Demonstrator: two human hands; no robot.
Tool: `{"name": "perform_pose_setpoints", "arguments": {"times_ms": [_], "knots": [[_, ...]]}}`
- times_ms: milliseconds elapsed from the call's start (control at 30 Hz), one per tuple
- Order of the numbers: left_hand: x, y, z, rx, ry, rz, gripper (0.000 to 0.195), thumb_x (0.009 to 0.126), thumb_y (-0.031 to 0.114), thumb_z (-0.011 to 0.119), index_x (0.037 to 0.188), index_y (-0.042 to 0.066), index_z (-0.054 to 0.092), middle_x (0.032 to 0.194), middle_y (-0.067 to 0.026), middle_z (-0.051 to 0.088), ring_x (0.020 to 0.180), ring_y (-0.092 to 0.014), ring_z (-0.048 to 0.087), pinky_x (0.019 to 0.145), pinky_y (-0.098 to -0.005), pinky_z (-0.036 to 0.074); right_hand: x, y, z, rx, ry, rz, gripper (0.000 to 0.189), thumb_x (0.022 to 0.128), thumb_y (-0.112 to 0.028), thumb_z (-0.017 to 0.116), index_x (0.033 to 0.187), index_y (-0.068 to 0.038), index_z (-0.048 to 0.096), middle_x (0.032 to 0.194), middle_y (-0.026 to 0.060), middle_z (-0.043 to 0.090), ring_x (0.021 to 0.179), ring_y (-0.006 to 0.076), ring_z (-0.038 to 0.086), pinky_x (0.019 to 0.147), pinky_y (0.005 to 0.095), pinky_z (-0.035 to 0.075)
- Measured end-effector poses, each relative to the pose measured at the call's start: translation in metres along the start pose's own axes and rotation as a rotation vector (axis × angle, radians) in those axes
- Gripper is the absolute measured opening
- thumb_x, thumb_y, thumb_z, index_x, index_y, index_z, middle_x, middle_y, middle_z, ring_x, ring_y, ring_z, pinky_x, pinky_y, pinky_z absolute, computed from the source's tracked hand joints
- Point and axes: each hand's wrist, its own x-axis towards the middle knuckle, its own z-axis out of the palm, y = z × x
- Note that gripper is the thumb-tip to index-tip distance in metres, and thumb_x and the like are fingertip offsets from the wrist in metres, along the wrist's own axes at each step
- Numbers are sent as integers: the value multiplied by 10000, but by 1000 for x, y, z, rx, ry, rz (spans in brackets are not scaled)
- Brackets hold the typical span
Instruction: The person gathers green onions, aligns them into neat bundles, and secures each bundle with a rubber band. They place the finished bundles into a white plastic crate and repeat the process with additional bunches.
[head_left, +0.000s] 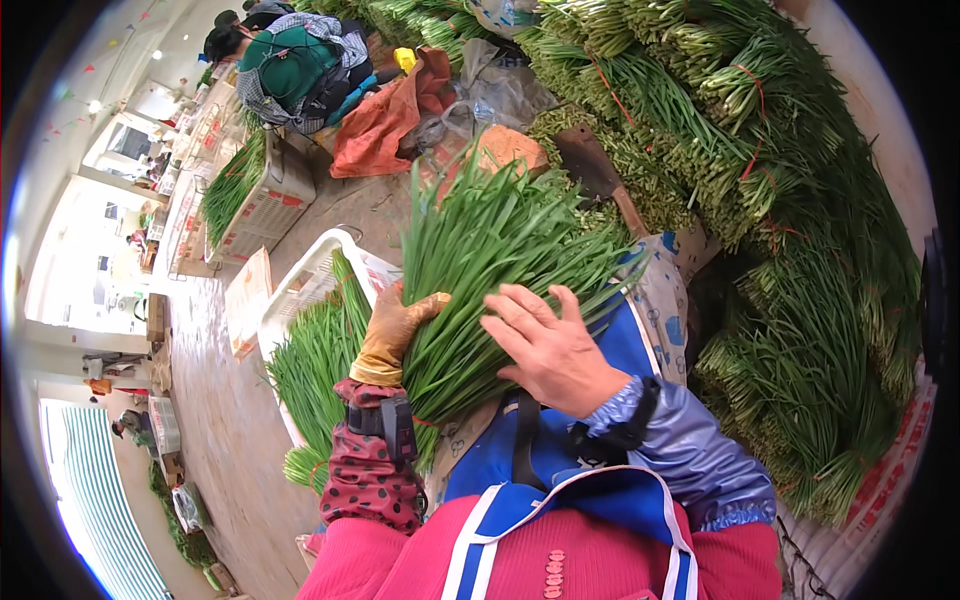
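Note:
A large bunch of long flat green leaves, probably garlic chives (480, 247), lies across my lap with its tips fanned away from me. My left hand (397, 330), in a tan glove, grips the bunch at its left side, thumb over the leaves. Bare and with fingers spread, my right hand (555, 349) rests against the bunch's right side; nothing is seen held in it. A red band shows near the bunch's lower end. Left of my left hand, a white plastic crate (292, 289) holds more green bunches (315, 360), some banded in red.
Stacked banded bunches (795, 300) fill the right side. Ahead are a brick-like block (512, 148), a cleaver-like blade with a wooden handle (589, 161), clear plastic bags and a red cloth (382, 131). A person in green (289, 64) bends near another filled crate (281, 191) at upper left.

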Motion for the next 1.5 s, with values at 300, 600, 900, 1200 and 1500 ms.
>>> {"name": "perform_pose_setpoints", "arguments": {"times_ms": [300,600,900,1200,1500], "knots": [[-12,-12,-12,-181,47,112,481,794,63,808,1214,-56,606,1010,-92,711,825,-162,680,794,-300,574,-7,23,-8,504,295,461,88,866,-70,698,949,-68,670,919,104,677,791,305,677,693,368,545],[-19,-3,-8,-232,83,82,553,764,84,851,1233,-54,595,1015,-107,703,817,-177,684,757,-298,584,32,46,22,156,99,468,191,879,-288,714,920,-105,679,862,70,628,797,303,652,703,437,508],[-8,-15,-23,-70,130,204,577,761,155,869,1232,-45,603,1020,-112,715,860,-178,672,801,-313,560,33,27,8,-2,254,-143,92,770,-146,732,789,-126,645,942,40,615,805,224,623,675,363,499],[-19,1,-13,-201,82,173,536,758,145,870,1198,-44,629,1037,-99,722,874,-178,674,819,-312,554,37,-25,22,929,-377,290,194,928,-186,617,825,-22,600,687,85,603,625,205,604,582,354,470],[-11,-9,-10,150,263,220,803,696,243,926,1294,-101,514,1115,-122,645,935,-173,607,868,-312,507,34,12,-69,1104,-655,711,245,929,-191,618,762,-29,541,654,-33,514,579,37,467,493,238,375]]}}
